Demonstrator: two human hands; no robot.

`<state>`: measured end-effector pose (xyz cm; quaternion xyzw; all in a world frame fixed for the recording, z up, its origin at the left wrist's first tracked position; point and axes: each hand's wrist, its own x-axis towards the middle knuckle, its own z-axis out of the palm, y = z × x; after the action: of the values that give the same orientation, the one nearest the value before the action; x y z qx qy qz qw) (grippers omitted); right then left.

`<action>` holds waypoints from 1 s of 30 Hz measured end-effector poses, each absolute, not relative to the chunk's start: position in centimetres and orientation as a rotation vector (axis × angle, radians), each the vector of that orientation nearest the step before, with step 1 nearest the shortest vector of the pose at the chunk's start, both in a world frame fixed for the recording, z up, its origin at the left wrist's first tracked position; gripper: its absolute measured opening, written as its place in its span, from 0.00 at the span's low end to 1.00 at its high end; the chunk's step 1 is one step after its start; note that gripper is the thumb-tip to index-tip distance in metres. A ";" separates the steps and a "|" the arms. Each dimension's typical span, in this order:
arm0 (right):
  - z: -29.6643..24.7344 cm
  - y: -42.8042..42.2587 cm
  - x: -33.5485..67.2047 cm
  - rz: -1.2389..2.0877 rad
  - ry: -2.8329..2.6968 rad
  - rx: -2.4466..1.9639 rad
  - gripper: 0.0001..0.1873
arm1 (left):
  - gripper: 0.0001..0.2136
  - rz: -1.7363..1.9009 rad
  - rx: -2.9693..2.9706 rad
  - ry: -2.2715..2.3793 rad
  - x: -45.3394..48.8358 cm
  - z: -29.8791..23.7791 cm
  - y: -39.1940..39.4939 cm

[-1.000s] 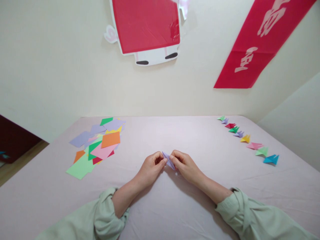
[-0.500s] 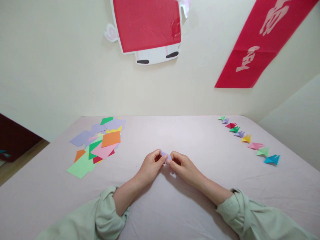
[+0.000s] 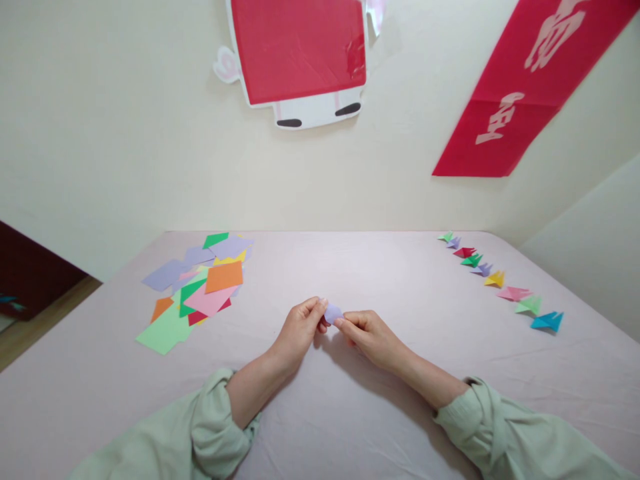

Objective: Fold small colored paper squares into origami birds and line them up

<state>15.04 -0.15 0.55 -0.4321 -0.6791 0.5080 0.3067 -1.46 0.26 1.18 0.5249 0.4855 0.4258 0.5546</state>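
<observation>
My left hand and my right hand meet at the middle of the table, both pinched on a small folded lilac paper piece. Only a little of the paper shows between the fingertips. Both forearms come in from the bottom edge in pale green sleeves. A loose pile of coloured paper squares lies on the table to the left of my hands. A row of small folded paper shapes in several colours runs along the right side.
The table is covered with a pale pink cloth and reaches back to a cream wall. A red and white paper cut-out and a red banner hang on the wall. Dark floor shows at the far left.
The lilac paper has been folded smaller between my fingers; a second ago more of it showed as a pointed flap. Both hands have shifted slightly away from me.
</observation>
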 end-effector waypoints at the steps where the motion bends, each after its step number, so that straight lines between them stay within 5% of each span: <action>1: 0.5 -0.1 15.0 1.350 -1.791 -1.139 0.28 | 0.20 1.012 1.232 1.141 -1.5 1.1 0.3; 30: 0.5 -0.4 14.9 1.311 -1.741 -1.072 0.16 | 0.23 1.083 1.166 1.177 -1.5 0.1 0.4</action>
<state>14.94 -0.42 0.48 -0.4135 -0.6719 0.5059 0.3489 -1.54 0.39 0.14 0.4923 0.4970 0.4574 0.5490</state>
